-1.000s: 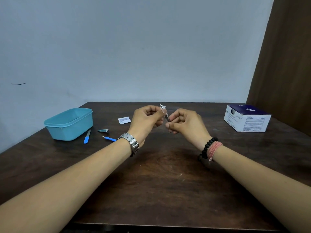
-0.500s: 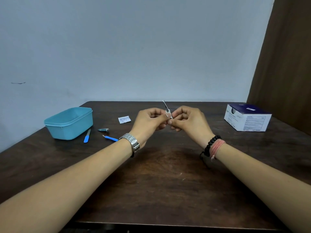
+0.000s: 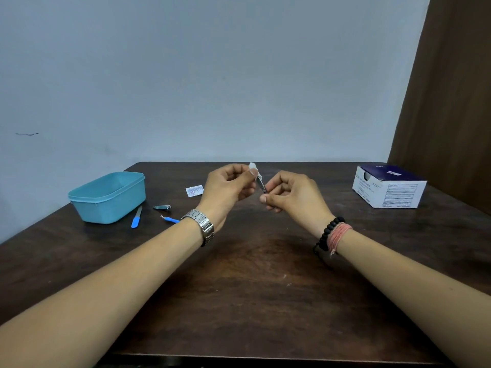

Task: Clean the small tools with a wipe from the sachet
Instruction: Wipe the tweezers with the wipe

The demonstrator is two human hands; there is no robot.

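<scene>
— Looking at the head view, I have the small metal tool (image 3: 261,185) in the air over the tabletop (image 3: 252,288), between my two hands. Which way does it run from your seat?

— Slanted. The top end leans left and away, up into your left hand (image 3: 225,188); the bottom end comes down right, into your right hand (image 3: 293,197).

— Right. My right grip is curled closed, thumb and fingers pinching the lower end. My left grip is closed too, pinching the white wipe (image 3: 254,168) round the upper end; a tuft of it shows above my fingers.

— So the wipe hand is the one at the far, high end?

— Yes, and I judge the next stroke has to follow that slant, wipe sliding down the shaft toward my right hand, which only steadies.

— And the rest?

— Nail clipper (image 3: 162,207), blue file (image 3: 136,220) and blue pick (image 3: 170,219) lie by the tub (image 3: 106,200), well left of my hands, with the sachet (image 3: 194,191) behind them.
</scene>
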